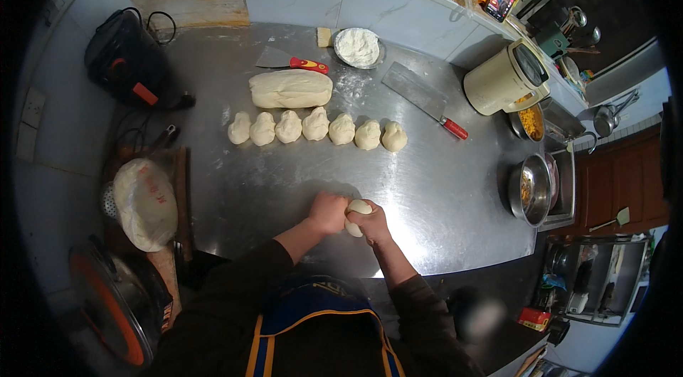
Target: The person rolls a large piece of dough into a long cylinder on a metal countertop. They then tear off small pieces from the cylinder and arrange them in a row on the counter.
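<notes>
A pale ball of dough (359,207) is squeezed in my right hand (374,223) above the steel worktop's near edge. My left hand (327,212), its fingers curled, presses against the left side of that dough; how its fingers lie is partly hidden. Beyond my hands several knobbed dough pieces (288,127) stand in a row across the worktop (437,190). Behind the row lies a thick dough log (291,89). A scraper with a red and yellow handle (309,65) rests just past the log.
A cleaver (419,91) with a red handle lies right of a bowl of flour (358,48). A cream-coloured appliance (504,78) and steel bowls (533,190) line the right side. On the left are a black appliance (125,57) and a bulging plastic bag (147,203).
</notes>
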Motion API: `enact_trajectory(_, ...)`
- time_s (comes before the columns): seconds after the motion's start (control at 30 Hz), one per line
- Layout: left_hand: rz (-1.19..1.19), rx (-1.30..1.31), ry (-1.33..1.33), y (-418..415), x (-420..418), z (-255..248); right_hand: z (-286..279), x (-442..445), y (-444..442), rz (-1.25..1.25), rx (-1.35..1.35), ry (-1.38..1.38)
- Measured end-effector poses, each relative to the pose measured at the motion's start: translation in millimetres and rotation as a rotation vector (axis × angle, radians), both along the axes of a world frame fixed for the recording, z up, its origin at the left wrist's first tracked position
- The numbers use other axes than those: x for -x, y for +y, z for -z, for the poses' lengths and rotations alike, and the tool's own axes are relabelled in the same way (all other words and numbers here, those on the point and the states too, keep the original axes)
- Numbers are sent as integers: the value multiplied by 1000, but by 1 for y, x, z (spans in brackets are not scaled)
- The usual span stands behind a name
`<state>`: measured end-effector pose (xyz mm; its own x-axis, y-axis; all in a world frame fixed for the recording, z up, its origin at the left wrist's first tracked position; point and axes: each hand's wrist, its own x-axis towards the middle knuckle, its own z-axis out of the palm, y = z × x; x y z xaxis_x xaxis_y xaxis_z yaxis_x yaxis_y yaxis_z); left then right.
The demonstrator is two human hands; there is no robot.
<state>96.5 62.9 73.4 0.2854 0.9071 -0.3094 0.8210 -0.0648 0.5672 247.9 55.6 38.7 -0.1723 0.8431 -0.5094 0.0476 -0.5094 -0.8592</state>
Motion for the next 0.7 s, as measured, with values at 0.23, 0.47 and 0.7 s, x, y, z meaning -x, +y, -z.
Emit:
enact_trajectory(0.23, 23, -141, -41, 3, -2, 27, -9, -3, -4, -87, -77, -38)
enact_trajectory(0.47, -134, -171, -277, 21, -15, 61, -101, -8, 7, -73, 21, 7)
enact_trajectory(0.7, -288, -35, -129, 22, 47, 32, -132, -51, 43, -20, -185, 16)
